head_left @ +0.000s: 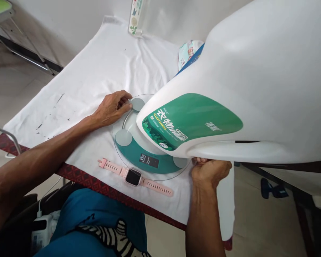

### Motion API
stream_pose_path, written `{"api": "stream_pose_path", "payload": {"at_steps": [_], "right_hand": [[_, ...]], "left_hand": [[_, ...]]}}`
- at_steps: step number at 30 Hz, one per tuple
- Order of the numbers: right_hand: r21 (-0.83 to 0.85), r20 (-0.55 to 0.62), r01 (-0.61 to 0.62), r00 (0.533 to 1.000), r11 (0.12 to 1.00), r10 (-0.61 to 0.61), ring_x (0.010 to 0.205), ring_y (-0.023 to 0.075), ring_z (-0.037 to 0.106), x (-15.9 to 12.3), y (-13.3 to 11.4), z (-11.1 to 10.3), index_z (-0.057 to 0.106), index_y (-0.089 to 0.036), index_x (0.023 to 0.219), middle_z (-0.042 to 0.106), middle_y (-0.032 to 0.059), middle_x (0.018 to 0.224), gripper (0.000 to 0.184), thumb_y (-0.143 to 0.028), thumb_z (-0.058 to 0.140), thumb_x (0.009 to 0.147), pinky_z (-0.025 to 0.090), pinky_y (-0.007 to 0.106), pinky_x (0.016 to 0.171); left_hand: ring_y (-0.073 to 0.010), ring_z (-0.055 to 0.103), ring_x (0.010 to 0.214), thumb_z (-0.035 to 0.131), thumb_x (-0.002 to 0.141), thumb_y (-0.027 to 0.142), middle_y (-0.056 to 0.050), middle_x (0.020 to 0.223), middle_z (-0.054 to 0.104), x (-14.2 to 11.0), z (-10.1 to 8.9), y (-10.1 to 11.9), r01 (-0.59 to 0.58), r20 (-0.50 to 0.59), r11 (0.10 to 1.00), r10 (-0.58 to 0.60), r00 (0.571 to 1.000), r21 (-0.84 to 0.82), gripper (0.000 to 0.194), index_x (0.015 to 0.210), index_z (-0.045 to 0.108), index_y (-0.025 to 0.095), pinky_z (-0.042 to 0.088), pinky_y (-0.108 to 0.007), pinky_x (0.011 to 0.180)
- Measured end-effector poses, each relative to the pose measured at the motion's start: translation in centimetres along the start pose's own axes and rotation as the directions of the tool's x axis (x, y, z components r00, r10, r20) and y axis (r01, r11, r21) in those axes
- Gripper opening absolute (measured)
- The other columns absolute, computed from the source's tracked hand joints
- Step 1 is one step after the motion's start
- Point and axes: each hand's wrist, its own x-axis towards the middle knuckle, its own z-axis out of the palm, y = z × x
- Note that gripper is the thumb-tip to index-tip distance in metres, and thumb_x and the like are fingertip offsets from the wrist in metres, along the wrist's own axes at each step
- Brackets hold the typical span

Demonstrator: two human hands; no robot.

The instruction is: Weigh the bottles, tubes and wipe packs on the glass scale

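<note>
with the white bottle (189, 117) over the glass scale (131, 153), i judge a level, centred base safest, my left hand (109, 107) part-open and light at the rim near eleven o'clock, my right hand (211, 171), whose grip i cannot tell, steady near four o'clock.

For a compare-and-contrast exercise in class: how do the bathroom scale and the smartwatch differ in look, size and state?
The bathroom scale is round clear glass with a teal band; the smartwatch has a rectangular face and pink strap.
The scale is far larger than the smartwatch.
The scale's display shows light characters; the smartwatch's screen looks blank.
Both lie on the white cloth.
</note>
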Motion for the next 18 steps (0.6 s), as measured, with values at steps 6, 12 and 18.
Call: {"api": "stream_pose_path", "payload": {"at_steps": [6,12,18], "right_hand": [[-0.006,-0.045,-0.001,0.999,1.000,0.001,0.041,0.0074,0.035,0.25,0.85,-0.48,0.039,-0.024,0.058,0.034,-0.0067,0.048,0.037,-0.040,0.069,0.070,0.028,0.021,0.037],[-0.025,-0.065,0.006,0.998,1.000,-0.007,0.044,0.0076,0.036,0.16,0.84,-0.22,0.039,-0.026,0.065,0.037,-0.0082,0.054,0.036,-0.039,0.072,0.068,0.029,0.021,0.037],[-0.040,-0.030,0.021,0.999,0.999,-0.022,0.044,0.0077,0.035,-0.12,0.60,-0.21,0.041,-0.025,0.062,0.037,-0.0073,0.052,0.039,-0.045,0.074,0.070,0.028,0.022,0.037]], "left_hand": [[-0.0162,0.064,0.087,0.064,0.095,0.028,-0.005,0.107,0.073,0.10,-0.01,-0.16,-0.004,0.006,1.000,0.004,1.000,0.002,0.027,0.120,0.068,0.020,0.056,-0.031,0.081],[-0.0174,0.064,0.087,0.064,0.095,0.029,-0.006,0.107,0.074,0.08,-0.05,-0.09,0.008,0.014,1.000,-0.008,1.000,-0.005,0.026,0.120,0.067,0.021,0.058,-0.034,0.083],[-0.0175,0.064,0.089,0.064,0.095,0.028,-0.006,0.107,0.073,0.09,-0.07,-0.02,0.005,0.007,1.000,-0.005,1.000,-0.001,0.025,0.118,0.068,0.022,0.057,-0.032,0.082]]}}
